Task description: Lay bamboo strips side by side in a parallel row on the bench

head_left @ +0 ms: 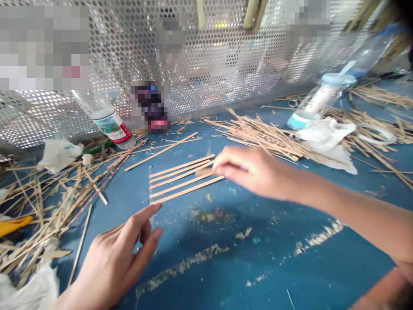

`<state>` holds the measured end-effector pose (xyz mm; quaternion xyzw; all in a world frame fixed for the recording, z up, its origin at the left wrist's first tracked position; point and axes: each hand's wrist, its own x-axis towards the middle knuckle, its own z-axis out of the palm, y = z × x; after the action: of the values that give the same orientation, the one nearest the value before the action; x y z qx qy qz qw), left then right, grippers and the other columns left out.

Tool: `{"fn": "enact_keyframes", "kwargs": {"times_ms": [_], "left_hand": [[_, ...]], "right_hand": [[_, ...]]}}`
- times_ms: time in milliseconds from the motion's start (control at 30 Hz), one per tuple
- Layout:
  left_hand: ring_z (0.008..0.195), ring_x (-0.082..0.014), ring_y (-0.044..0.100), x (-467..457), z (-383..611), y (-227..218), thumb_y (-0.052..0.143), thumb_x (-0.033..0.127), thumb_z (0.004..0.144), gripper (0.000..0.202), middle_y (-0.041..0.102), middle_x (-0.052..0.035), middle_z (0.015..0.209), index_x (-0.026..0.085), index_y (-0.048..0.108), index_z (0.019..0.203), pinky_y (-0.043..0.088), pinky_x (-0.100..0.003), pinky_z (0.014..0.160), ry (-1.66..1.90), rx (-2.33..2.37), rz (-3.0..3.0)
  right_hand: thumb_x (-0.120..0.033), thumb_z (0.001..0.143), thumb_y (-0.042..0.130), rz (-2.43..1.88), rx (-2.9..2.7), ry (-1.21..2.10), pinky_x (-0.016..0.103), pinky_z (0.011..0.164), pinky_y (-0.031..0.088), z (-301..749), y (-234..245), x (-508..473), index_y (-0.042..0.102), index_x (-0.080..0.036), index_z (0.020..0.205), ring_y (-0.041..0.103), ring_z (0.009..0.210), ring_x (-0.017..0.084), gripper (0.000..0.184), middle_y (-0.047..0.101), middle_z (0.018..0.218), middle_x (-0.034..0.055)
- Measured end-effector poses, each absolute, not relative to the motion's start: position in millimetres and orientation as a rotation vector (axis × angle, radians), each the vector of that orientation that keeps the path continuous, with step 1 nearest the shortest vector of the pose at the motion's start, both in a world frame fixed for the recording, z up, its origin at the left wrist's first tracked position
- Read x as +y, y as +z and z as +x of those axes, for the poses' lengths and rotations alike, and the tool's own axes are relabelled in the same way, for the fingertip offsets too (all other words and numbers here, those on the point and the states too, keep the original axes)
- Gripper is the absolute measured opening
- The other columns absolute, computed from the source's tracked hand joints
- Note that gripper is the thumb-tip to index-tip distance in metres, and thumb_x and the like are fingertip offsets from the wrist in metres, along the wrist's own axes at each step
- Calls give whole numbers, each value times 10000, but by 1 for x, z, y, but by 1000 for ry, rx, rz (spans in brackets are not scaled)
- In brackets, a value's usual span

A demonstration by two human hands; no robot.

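Note:
Several thin bamboo strips [187, 188] lie side by side in a slanted row on the blue table, spaced apart. Their left ends meet a narrow clear strip of tape [150, 181]. My right hand [254, 170] is over their right ends, thumb and fingers pinched on a bamboo strip [204, 172] that looks smeared by motion. Below the row's left end, my left hand [119, 249] has index finger and thumb apart, holding nothing. Its index fingertip is close to the lowest strip's end; whether it touches cannot be made out.
Loose strips [264, 133] are piled behind my right hand, and more [32, 224] lie at the left. A labelled bottle [112, 127], a phone [153, 107] and a perforated metal screen [200, 64] stand behind. A clear cup [318, 101], crumpled tissue [329, 142] and tape roll [376, 134] are at the right.

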<state>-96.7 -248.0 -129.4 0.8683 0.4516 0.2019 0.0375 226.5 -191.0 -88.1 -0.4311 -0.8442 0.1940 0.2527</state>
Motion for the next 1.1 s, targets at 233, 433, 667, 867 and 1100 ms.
{"fn": "enact_keyframes", "kwargs": {"times_ms": [233,433,667,867,1100], "left_hand": [[385,-69,518,-265,-72,-127,397,347,1002,217,581,103,542,253,526,856,367,-172,411,410,1279,2278],[468,-111,482,-242,-89,-125,366,521,967,345,515,81,531,249,523,826,367,-196,476,362,1681,2090],[554,-179,592,-226,-97,-134,302,518,968,344,615,51,607,274,542,927,357,-251,547,24,1852,2088],[601,-213,640,-225,-90,-129,280,494,981,333,655,21,660,274,530,991,341,-264,547,-139,1956,2146],[524,-205,628,-233,-97,-124,265,422,1002,343,665,-8,668,238,554,1009,273,-272,463,-365,2064,2478]], "right_hand": [[-230,1009,473,-812,-2554,814,270,698,440,175,-127,-230,619,-199,1071,599,798,140,162,668,991,39],[-246,982,548,-864,-2520,463,321,789,485,190,-144,-199,619,-138,1075,598,899,186,159,634,1036,102],[-209,1004,500,-803,-2515,295,308,782,509,196,-166,-192,665,-129,1104,588,854,170,209,611,939,82],[-188,1025,443,-772,-2504,327,275,740,498,193,-170,-191,619,-148,1281,566,805,138,314,597,933,67],[-180,1029,411,-801,-2563,201,272,673,440,190,-168,-190,689,-165,1217,512,753,147,336,562,835,64]]}}
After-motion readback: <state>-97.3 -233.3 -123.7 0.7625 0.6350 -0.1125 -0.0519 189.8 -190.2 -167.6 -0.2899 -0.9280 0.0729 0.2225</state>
